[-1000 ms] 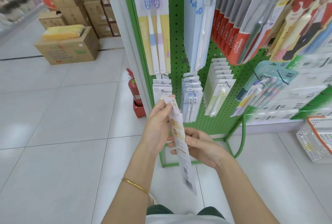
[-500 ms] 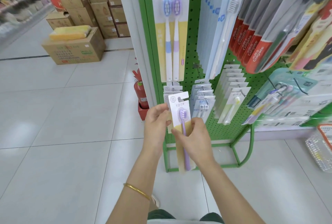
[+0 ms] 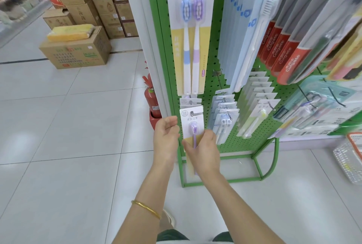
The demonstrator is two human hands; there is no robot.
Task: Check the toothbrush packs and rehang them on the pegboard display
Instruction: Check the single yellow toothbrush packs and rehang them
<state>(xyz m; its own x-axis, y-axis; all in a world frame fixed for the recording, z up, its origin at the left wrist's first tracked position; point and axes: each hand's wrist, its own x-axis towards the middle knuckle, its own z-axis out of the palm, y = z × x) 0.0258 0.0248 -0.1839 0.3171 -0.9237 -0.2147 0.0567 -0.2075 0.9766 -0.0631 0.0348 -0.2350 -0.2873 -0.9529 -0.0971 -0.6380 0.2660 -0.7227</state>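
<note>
Pack (image 3: 191, 120) bottom hidden behind right hand (image 3: 203, 151).

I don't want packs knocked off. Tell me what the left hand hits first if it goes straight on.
The left hand would probably meet the left edge of the toothbrush pack first, which the right hand holds; depth is unclear.

pack (image 3: 193, 119): glossy card, clear plastic | pegboard (image 3: 242, 145): painted, probably metal

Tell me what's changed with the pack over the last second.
The purple toothbrush pack was turned face-forward and lifted onto the peg. Left hand seems to have let go; right hand still holds its lower part. Other hanging packs unchanged.
</note>
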